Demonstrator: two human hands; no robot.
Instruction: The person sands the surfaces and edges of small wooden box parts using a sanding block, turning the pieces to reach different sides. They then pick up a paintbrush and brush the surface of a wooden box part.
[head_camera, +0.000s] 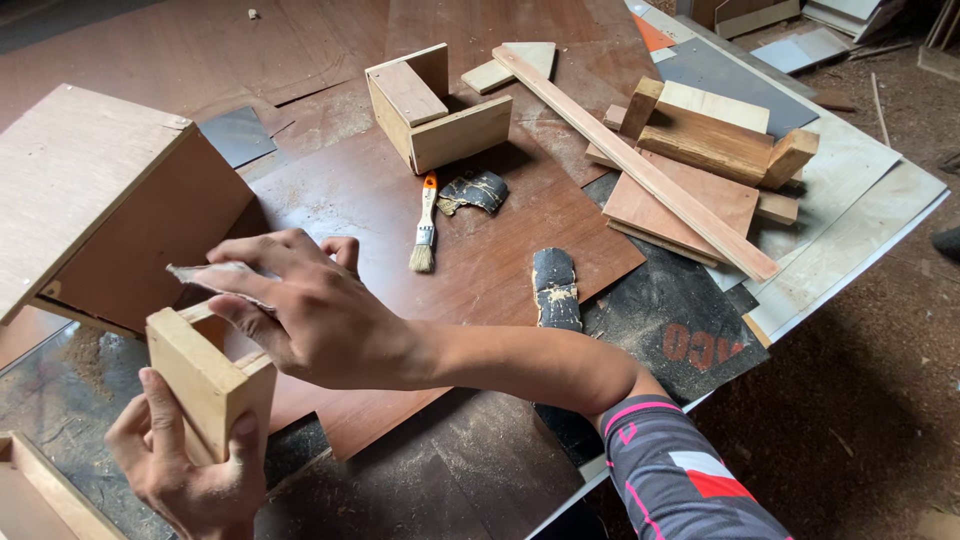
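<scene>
While left hand (185, 455) grips box (210, 380), paintbrush (425, 225) (orange-handled) beyond

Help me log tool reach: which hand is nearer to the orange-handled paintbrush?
Right. The right hand, pinching sandpaper over the small wooden box, lies just left of the paintbrush. The left hand grips that box lower down, farther away.

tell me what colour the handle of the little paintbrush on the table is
Orange handle on the paintbrush, with pale bristles; seen in the head view.
</scene>
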